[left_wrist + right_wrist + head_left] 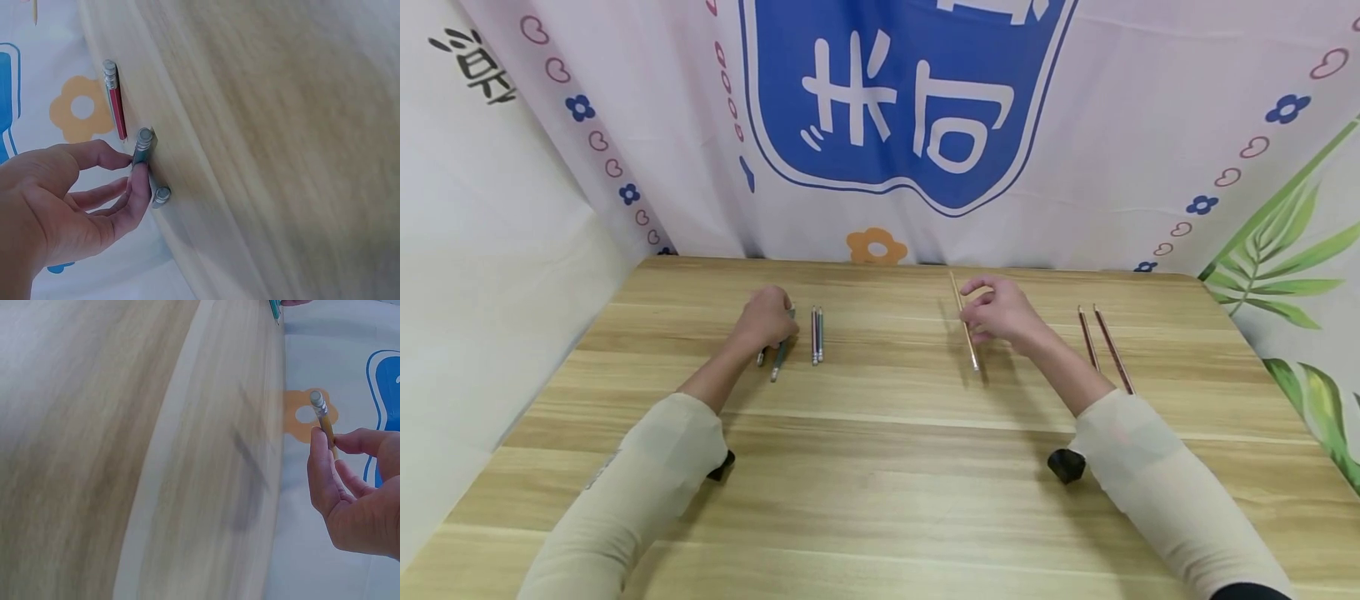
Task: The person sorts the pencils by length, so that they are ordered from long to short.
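My left hand (767, 317) is at the left of the wooden table, pinching a green pencil (779, 363) between thumb and fingers, its metal eraser end toward me. Beside it the eraser end of another pencil (161, 197) shows in the left wrist view, the rest of it hidden behind the hand. Just to the right lie two pencils (817, 333) side by side, one of them red in the left wrist view. My right hand (1000, 312) pinches a yellow pencil (973, 357) by its middle, held above the table with its eraser end toward me.
Two dark red pencils (1113, 346) lie at the right, partly behind my right forearm. A printed curtain (820, 225) hangs along the back edge of the table (880, 500). Black pieces (1066, 465) stick out beneath both sleeves.
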